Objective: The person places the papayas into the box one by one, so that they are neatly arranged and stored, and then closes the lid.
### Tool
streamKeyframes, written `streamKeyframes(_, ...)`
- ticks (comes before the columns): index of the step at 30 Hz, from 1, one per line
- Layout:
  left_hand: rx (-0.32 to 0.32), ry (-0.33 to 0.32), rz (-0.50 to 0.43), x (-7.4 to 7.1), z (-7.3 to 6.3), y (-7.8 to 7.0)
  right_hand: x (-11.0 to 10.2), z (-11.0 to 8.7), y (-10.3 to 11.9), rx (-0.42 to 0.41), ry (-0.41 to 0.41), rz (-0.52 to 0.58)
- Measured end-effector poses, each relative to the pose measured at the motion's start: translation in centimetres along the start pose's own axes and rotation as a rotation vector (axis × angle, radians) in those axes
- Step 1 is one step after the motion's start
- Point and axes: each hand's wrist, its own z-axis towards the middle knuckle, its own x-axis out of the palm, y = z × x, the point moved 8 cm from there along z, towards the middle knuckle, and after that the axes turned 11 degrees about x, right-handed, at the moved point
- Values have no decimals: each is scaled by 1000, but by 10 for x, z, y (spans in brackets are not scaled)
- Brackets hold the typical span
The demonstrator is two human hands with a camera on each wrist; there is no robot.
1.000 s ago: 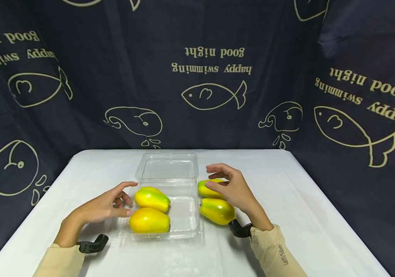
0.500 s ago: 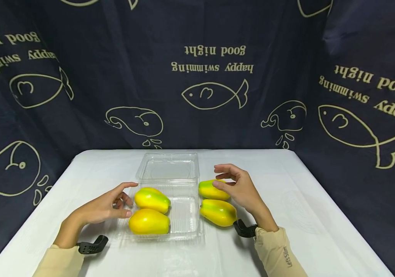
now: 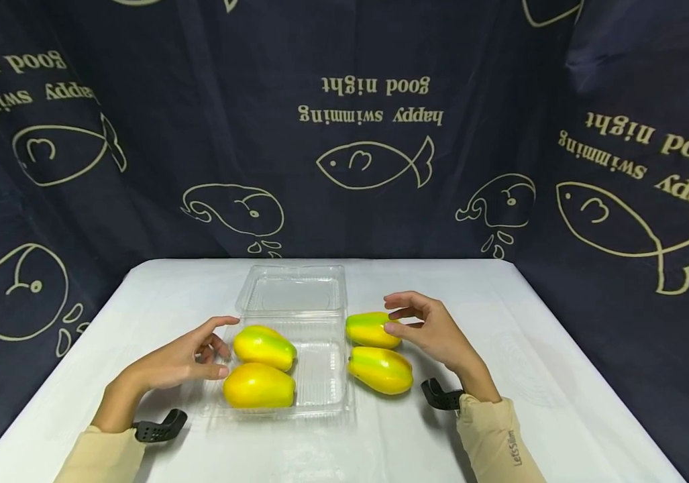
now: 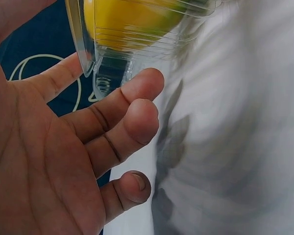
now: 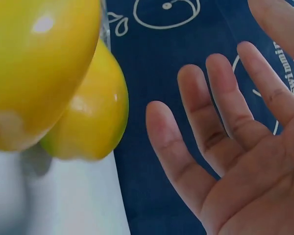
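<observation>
A clear plastic clamshell box (image 3: 322, 386) lies unfolded on the table, with two yellow-green papayas, a far one (image 3: 264, 347) and a near one (image 3: 258, 386), in its left half. Against its left rim rests my left hand (image 3: 172, 359), index fingertip and thumb at the edge, the other fingers loosely bent. Right of the box sit two more papayas, one farther back (image 3: 368, 330) and one nearer (image 3: 380, 371). Beside the farther one is my right hand (image 3: 441, 335), fingers relaxed and spread; the right wrist view shows a gap between the fingertips (image 5: 159, 115) and the papayas.
The box's lid (image 3: 292, 293) lies folded back behind its base. A white cloth covers the table (image 3: 471, 288). Dark blue curtains (image 3: 368, 221) with fish and whale outlines hang at the back and sides.
My right hand has moved to the right, away from the farther loose papaya. My left hand stays at the box's left edge, and the papayas have not moved.
</observation>
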Motion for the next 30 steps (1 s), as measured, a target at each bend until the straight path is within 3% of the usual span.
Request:
streamKeyframes(8,12,-4,-1,-3,0,-3,-4,-8,-8,26,8,-45)
streamKeyframes(18,-8,-1,-18,-4,-3,0,8,-22,-31,77,51,-43)
streamKeyframes(30,-7,10,-15,1,1,2,8,-37,-47,97,27,-40)
